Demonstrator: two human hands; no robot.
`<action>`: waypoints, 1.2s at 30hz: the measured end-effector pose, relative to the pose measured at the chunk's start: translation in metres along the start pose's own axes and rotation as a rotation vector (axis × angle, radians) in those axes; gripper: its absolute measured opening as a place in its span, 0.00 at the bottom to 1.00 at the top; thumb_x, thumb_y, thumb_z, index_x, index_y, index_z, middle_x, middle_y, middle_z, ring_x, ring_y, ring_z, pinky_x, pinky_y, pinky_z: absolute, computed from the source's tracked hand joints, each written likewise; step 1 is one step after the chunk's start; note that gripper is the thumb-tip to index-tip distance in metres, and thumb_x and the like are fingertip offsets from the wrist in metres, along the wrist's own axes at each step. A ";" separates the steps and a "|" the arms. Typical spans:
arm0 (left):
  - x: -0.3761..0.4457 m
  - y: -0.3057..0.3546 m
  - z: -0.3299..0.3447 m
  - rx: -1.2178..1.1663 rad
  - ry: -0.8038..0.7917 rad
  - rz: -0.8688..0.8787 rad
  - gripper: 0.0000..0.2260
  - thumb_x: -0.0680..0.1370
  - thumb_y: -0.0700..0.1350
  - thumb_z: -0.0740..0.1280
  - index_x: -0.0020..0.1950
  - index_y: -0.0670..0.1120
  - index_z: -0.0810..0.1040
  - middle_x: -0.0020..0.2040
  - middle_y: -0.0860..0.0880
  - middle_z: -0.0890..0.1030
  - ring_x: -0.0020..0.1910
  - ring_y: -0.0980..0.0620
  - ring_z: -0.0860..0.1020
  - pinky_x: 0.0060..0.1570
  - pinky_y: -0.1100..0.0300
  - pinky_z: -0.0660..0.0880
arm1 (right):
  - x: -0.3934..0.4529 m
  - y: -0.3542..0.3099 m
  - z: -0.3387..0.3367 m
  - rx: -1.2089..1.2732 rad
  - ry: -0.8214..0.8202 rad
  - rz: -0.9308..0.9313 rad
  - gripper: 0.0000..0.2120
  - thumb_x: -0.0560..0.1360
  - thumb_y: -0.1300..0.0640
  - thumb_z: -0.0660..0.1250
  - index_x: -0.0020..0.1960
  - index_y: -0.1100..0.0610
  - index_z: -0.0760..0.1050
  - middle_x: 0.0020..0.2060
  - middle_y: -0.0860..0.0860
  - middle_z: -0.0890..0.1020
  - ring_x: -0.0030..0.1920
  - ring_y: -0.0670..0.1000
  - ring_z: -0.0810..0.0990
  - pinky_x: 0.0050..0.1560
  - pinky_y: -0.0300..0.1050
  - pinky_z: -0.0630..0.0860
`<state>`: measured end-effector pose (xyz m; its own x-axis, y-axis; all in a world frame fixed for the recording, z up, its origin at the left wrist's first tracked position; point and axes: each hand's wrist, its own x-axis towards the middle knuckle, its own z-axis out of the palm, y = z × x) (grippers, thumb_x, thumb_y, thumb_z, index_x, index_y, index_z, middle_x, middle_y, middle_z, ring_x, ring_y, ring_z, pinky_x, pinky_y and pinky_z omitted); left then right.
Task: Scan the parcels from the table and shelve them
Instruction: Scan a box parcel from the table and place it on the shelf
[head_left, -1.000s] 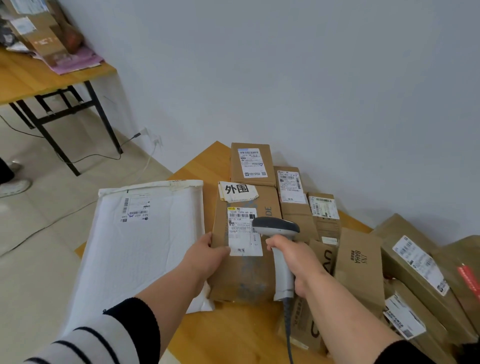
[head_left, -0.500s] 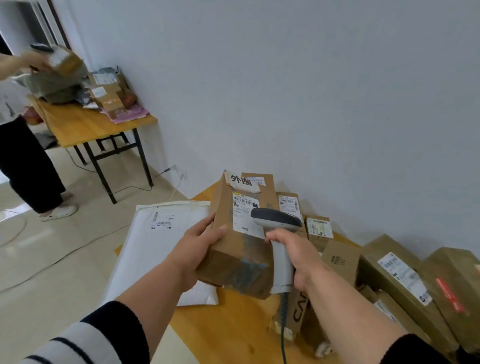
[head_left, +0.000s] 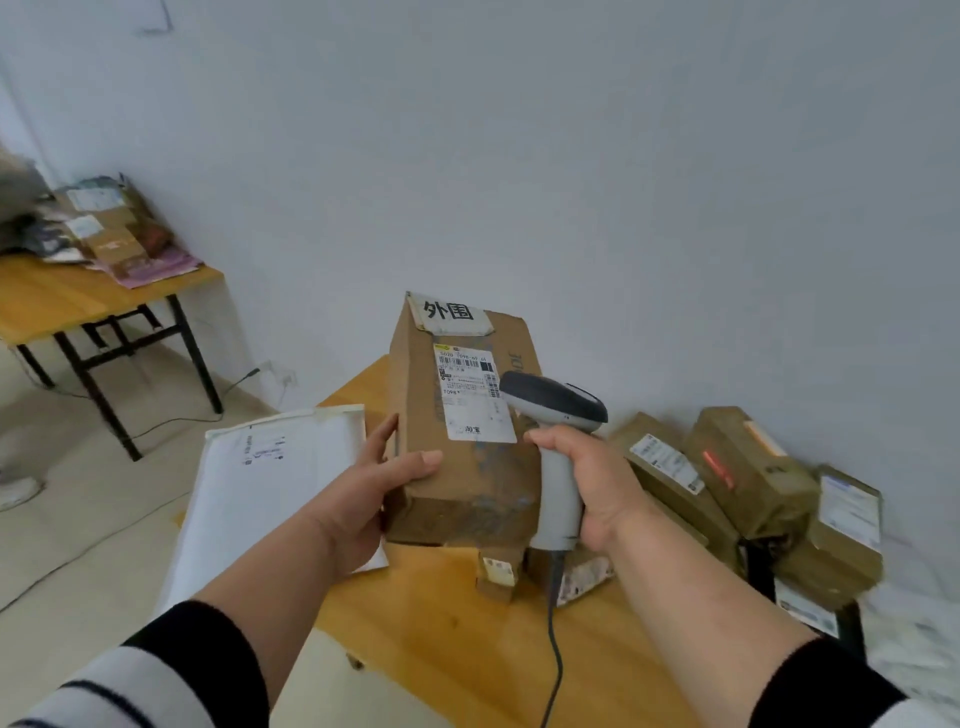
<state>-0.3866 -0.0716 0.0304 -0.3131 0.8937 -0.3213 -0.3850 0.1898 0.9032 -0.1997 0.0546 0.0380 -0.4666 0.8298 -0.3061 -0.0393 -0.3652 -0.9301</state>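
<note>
My left hand grips the left edge of a tall brown cardboard parcel, holding it tilted up above the wooden table. Its white shipping label faces me. My right hand is closed around the handle of a grey barcode scanner, whose head sits right in front of the label. The scanner's cable hangs down over the table.
A large white padded mailer lies on the table's left side. Several brown parcels are piled at the right against the wall. A second table with parcels stands at the far left; cables run across the floor.
My left hand has lifted the brown parcel off the pile and tipped it upright. The scanner has stayed in front of its label. The view has swung upward.
</note>
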 end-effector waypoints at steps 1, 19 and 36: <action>-0.006 -0.004 0.005 0.005 -0.024 -0.020 0.46 0.60 0.47 0.79 0.73 0.66 0.63 0.63 0.48 0.78 0.54 0.45 0.82 0.41 0.55 0.81 | -0.010 0.002 -0.007 0.004 0.009 -0.007 0.26 0.61 0.50 0.76 0.58 0.57 0.80 0.46 0.60 0.85 0.46 0.60 0.84 0.47 0.57 0.82; -0.173 -0.125 0.226 0.166 -0.329 -0.152 0.50 0.60 0.42 0.79 0.74 0.70 0.59 0.68 0.48 0.74 0.66 0.37 0.71 0.60 0.22 0.62 | -0.269 0.005 -0.245 0.015 0.270 -0.113 0.11 0.71 0.58 0.75 0.53 0.57 0.83 0.44 0.58 0.87 0.43 0.57 0.86 0.47 0.55 0.82; -0.276 -0.247 0.405 0.340 -0.651 -0.615 0.34 0.60 0.43 0.83 0.65 0.52 0.76 0.65 0.39 0.74 0.62 0.31 0.73 0.47 0.27 0.74 | -0.523 0.054 -0.414 0.072 0.715 -0.051 0.14 0.69 0.54 0.75 0.53 0.56 0.83 0.45 0.56 0.87 0.48 0.57 0.85 0.52 0.53 0.81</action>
<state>0.1468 -0.2007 0.0111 0.4431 0.6291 -0.6386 -0.0162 0.7179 0.6960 0.4078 -0.2247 0.0635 0.2294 0.9107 -0.3436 -0.1157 -0.3249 -0.9386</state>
